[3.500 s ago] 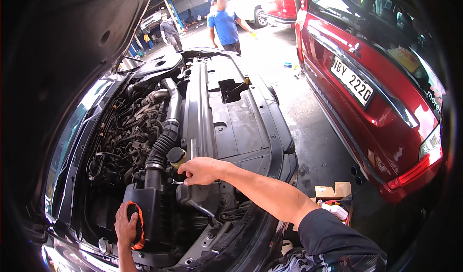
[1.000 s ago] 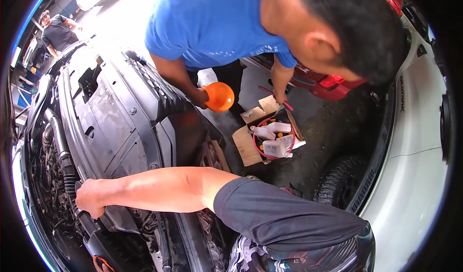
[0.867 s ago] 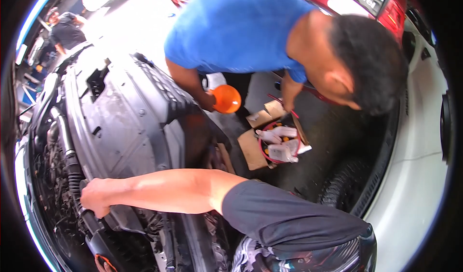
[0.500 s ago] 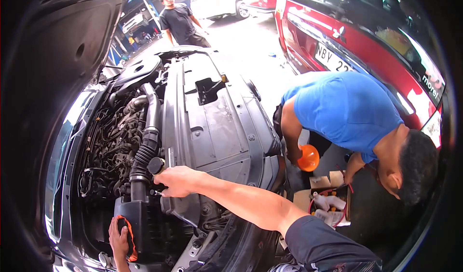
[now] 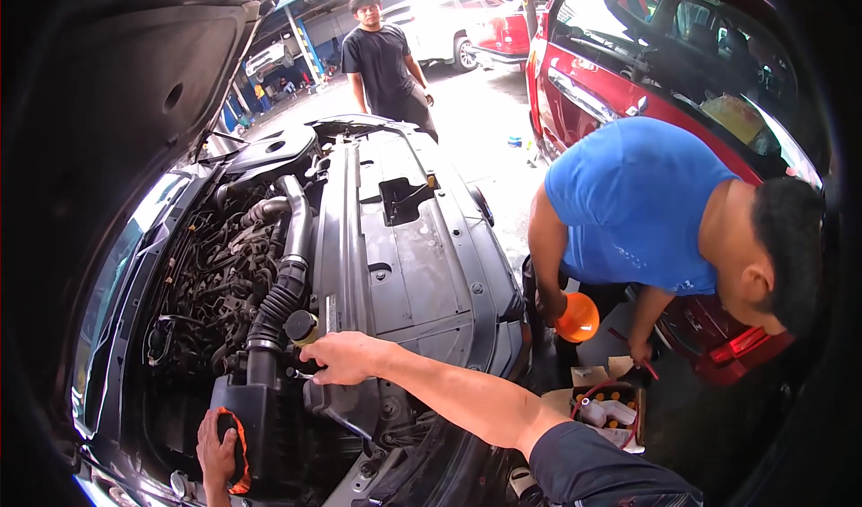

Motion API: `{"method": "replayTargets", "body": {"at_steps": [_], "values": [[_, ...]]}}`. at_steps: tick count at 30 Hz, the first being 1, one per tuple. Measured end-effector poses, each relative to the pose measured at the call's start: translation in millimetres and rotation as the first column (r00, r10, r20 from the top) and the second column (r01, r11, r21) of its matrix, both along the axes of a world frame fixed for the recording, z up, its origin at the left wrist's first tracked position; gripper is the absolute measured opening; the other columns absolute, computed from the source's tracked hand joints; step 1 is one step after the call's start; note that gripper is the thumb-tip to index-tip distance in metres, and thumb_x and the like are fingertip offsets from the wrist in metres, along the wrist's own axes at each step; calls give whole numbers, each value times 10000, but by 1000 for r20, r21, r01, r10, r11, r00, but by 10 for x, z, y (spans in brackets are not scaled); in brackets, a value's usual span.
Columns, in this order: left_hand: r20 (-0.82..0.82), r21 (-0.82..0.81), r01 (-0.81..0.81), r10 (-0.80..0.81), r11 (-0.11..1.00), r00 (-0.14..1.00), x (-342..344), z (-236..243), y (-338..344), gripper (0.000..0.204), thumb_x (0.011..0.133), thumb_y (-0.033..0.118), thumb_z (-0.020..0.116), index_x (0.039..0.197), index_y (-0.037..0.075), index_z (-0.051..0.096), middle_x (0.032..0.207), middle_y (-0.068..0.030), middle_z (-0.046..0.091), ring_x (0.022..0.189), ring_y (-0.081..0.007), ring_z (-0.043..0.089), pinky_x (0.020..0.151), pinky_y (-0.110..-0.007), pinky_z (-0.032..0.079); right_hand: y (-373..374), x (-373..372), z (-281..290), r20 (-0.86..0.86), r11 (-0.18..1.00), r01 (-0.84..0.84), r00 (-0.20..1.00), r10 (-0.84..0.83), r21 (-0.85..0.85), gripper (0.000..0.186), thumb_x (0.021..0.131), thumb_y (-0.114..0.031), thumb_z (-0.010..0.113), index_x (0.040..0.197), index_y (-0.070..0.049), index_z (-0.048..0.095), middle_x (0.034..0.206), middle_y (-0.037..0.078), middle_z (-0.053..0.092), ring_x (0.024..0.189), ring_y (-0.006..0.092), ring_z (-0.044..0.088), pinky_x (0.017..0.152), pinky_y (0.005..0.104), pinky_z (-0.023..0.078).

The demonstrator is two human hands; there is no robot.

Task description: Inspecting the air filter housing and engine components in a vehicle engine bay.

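Observation:
My left hand (image 5: pixel 215 451) lies with its fingers stretched out over a dark, rounded thing with an orange edge (image 5: pixel 241 449), beside the black airbox (image 5: pixel 266 417). Across the front of the engine bay reaches my right arm. My right hand (image 5: pixel 346 356) is closed, fingers curled, beside a small cylinder with a black cap (image 5: pixel 302 326) and a yellowish body. A short metallic end (image 5: pixel 299 375) sticks out below its fingertips. What lies inside the fingers is hidden. A ribbed intake hose (image 5: pixel 280 296) runs just left of the capped cylinder.
The raised hood (image 5: pixel 135 85) stands at left. To the right, a co-worker in a blue shirt (image 5: pixel 637 202) bends down, an orange funnel (image 5: pixel 577 317) by one hand. Below is an open carton (image 5: pixel 558 401) with bottles and a red hose. Another person (image 5: pixel 386 62) stands beyond the car; a red vehicle (image 5: pixel 575 85) is parked behind.
The view has shifted, so the engine bay sits lower. More of the capped cylinder's yellowish body shows by my right hand. The blue-shirted co-worker's body has shifted; both my hands keep nearly the same places.

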State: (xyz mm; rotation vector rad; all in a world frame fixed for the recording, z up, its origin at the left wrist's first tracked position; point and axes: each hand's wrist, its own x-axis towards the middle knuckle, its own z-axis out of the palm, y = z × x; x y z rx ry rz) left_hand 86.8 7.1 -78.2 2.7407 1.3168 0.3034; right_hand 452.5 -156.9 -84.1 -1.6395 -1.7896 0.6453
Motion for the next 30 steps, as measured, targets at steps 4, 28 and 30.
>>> {"method": "replayTargets", "body": {"at_steps": [4, 28, 30], "values": [[2, 16, -11, 11, 1000, 1000, -66, -14, 31, 626, 974, 452, 515, 1438, 34, 476, 1497, -219, 451, 1399, -389, 399, 1159, -459, 316, 17, -33, 7, 0, 1000, -12, 1000, 12, -3, 534, 893, -300, 697, 1353, -62, 568, 1093, 145, 685, 1104, 340, 630, 944, 434, 491], [-2, 19, -5, 5, 1000, 1000, -42, -46, 49, 639, 957, 467, 505, 1429, 37, 484, 1495, -227, 453, 1395, -410, 394, 1158, -482, 313, 16, -39, -38, 9, 997, -19, 1000, 19, -70, 545, 896, -290, 698, 1367, -58, 552, 1149, 156, 680, 1122, 346, 631, 966, 433, 488], [-1, 21, -12, 12, 1000, 1000, -58, -44, 46, 635, 957, 465, 506, 1432, 44, 483, 1496, -223, 453, 1395, -410, 394, 1157, -485, 314, 29, -54, -38, 10, 997, -24, 1000, 25, -74, 545, 896, -290, 697, 1368, -59, 552, 1148, 154, 679, 1124, 345, 629, 968, 432, 487]]}}
